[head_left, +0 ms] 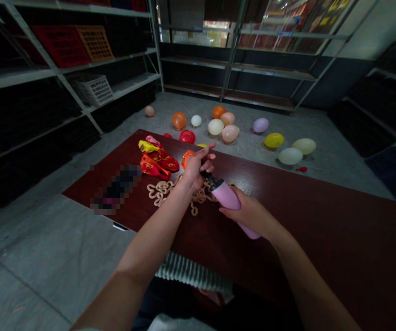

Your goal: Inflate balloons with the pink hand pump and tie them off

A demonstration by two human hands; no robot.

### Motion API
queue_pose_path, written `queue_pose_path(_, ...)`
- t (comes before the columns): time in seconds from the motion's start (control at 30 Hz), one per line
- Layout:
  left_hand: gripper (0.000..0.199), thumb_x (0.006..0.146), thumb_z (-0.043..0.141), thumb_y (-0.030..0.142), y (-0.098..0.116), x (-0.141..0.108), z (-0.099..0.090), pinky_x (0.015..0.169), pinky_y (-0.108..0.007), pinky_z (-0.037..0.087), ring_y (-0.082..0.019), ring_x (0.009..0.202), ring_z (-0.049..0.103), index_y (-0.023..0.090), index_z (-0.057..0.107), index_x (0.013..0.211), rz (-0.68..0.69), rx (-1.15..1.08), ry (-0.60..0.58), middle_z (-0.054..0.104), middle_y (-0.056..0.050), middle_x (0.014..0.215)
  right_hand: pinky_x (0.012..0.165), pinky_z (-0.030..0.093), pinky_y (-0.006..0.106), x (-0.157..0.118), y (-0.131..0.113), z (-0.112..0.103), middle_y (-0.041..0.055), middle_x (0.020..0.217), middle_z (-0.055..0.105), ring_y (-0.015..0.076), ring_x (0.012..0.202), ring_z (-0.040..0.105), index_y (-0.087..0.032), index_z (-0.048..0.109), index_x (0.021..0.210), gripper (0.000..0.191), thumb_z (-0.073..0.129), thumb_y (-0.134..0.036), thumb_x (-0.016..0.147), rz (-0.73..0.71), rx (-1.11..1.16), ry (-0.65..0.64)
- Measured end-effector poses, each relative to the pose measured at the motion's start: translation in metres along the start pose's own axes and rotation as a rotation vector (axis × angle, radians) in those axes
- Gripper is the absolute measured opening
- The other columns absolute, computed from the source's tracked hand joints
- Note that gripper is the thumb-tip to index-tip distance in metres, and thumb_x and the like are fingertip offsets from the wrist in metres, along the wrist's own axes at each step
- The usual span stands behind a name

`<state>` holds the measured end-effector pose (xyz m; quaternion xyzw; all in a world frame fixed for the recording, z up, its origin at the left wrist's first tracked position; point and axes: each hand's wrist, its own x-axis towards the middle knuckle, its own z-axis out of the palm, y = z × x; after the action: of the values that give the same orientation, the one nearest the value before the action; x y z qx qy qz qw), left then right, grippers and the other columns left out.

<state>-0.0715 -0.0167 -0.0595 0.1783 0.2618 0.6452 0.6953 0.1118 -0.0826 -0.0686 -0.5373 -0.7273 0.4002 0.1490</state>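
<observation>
My right hand point(251, 212) wraps around the pink body of a balloon pump point(226, 196), held tilted above the table. My left hand point(198, 166) is closed around the pump's narrow black end, with some fingers stretched out. Just past the left hand an orange balloon point(186, 158), limp or barely filled, shows in part; whether it sits on the pump's tip is hidden. Beneath both hands lies a tangled heap of beige long balloons point(161, 191). Farther left on the table are flat red printed balloons point(156, 163) and a yellow one point(148, 146).
The dark red-brown table point(308, 220) reaches to the right. A blurred-out dark object point(117, 189) lies at its left end. Several inflated balloons point(230, 133) rest on the floor behind it. Metal shelves point(270, 71) stand around, holding a red crate point(62, 45) and a white crate point(96, 88).
</observation>
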Motion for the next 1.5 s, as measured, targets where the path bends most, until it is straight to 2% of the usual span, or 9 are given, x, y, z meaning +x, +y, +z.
queue_pose_path(0.07, 0.024, 0.095, 0.045, 0.008, 0.006, 0.004, -0.003, 0.038, -0.017, 0.026, -0.001, 0.034, 0.021, 0.009, 0.068, 0.092, 0.026, -0.017, 0.07, 0.059, 0.0, 0.062, 0.064, 0.043, 0.033, -0.003, -0.005, 0.002, 0.0074, 0.097, 0.071, 0.0254, 0.077, 0.066, -0.028, 0.057, 0.126, 0.056, 0.071, -0.046, 0.076, -0.03, -0.281, 0.125)
queue_pose_path(0.2, 0.028, 0.095, 0.042, 0.003, 0.024, 0.009, -0.011, 0.037, -0.015, 0.025, 0.0, 0.034, 0.021, 0.011, 0.054, 0.071, 0.112, -0.081, 0.186, 0.059, 0.0, 0.061, 0.064, 0.04, 0.034, -0.004, -0.009, 0.001, 0.0102, 0.108, 0.072, 0.0284, 0.082, 0.068, -0.028, 0.053, 0.131, 0.052, 0.061, -0.046, 0.083, -0.073, -0.585, 0.191)
queue_pose_path(0.43, 0.037, 0.101, 0.038, 0.007, 0.056, 0.009, -0.027, 0.036, -0.013, 0.027, 0.0, 0.032, 0.023, 0.013, 0.05, 0.067, 0.27, -0.204, 0.255, 0.057, 0.001, 0.059, 0.066, 0.043, 0.034, 0.003, 0.008, -0.015, 0.01, 0.121, 0.067, 0.0278, 0.091, 0.066, -0.03, 0.049, 0.137, 0.055, 0.061, -0.042, 0.085, -0.177, -0.781, 0.297)
queue_pose_path(0.63, 0.049, 0.107, 0.034, 0.035, 0.069, 0.0, -0.021, 0.036, -0.016, 0.026, -0.001, 0.032, 0.024, 0.014, 0.056, 0.068, 0.384, -0.198, 0.217, 0.052, 0.002, 0.057, 0.074, 0.042, 0.036, 0.008, 0.024, -0.032, 0.0151, 0.115, 0.069, 0.03, 0.096, 0.064, -0.019, 0.056, 0.133, 0.056, 0.06, -0.051, 0.086, -0.163, -0.842, 0.476)
queue_pose_path(0.8, 0.063, 0.098, 0.04, 0.061, 0.06, -0.006, -0.007, 0.035, -0.017, 0.024, -0.002, 0.032, 0.023, 0.015, 0.048, 0.056, 0.486, -0.16, 0.208, 0.042, 0.004, 0.048, 0.072, 0.039, 0.034, 0.012, 0.041, -0.034, 0.0121, 0.107, 0.071, 0.0266, 0.09, 0.065, -0.019, 0.059, 0.126, 0.056, 0.059, -0.058, 0.085, -0.143, -0.899, 0.574)
queue_pose_path(0.97, 0.067, 0.102, 0.04, 0.051, 0.048, -0.011, 0.002, 0.035, -0.017, 0.024, -0.002, 0.032, 0.02, 0.016, 0.023, 0.048, 0.456, -0.13, 0.141, 0.035, 0.004, 0.045, 0.066, 0.035, 0.032, 0.012, 0.043, -0.029, 0.0077, 0.094, 0.072, 0.0235, 0.08, 0.066, -0.02, 0.062, 0.113, 0.046, 0.062, -0.055, 0.084, -0.157, -0.929, 0.543)
queue_pose_path(1.07, 0.065, 0.104, 0.044, 0.039, 0.038, -0.012, 0.005, 0.036, -0.017, 0.023, -0.002, 0.032, 0.018, 0.016, 0.015, 0.05, 0.423, -0.099, 0.119, 0.03, 0.005, 0.045, 0.064, 0.033, 0.032, 0.01, 0.036, -0.025, 0.0079, 0.092, 0.071, 0.0235, 0.078, 0.065, -0.018, 0.061, 0.11, 0.041, 0.065, -0.049, 0.083, -0.182, -0.942, 0.525)
queue_pose_path(1.2, 0.064, 0.103, 0.045, 0.034, 0.021, -0.012, 0.011, 0.036, -0.018, 0.023, -0.003, 0.033, 0.015, 0.016, 0.014, 0.05, 0.379, -0.064, 0.092, 0.025, 0.005, 0.045, 0.061, 0.031, 0.031, 0.006, 0.025, -0.018, 0.009, 0.091, 0.071, 0.023, 0.076, 0.065, -0.018, 0.059, 0.105, 0.038, 0.067, -0.047, 0.081, -0.185, -0.93, 0.499)
queue_pose_path(1.5, 0.066, 0.099, 0.048, 0.052, -0.021, -0.014, 0.021, 0.037, -0.02, 0.026, -0.005, 0.035, 0.018, 0.017, 0.019, 0.051, 0.277, -0.001, 0.17, 0.028, 0.005, 0.046, 0.058, 0.027, 0.031, 0.005, 0.017, 0.0, 0.0085, 0.089, 0.072, 0.0229, 0.07, 0.065, -0.019, 0.057, 0.105, 0.042, 0.068, -0.05, 0.08, -0.156, -0.876, 0.512)
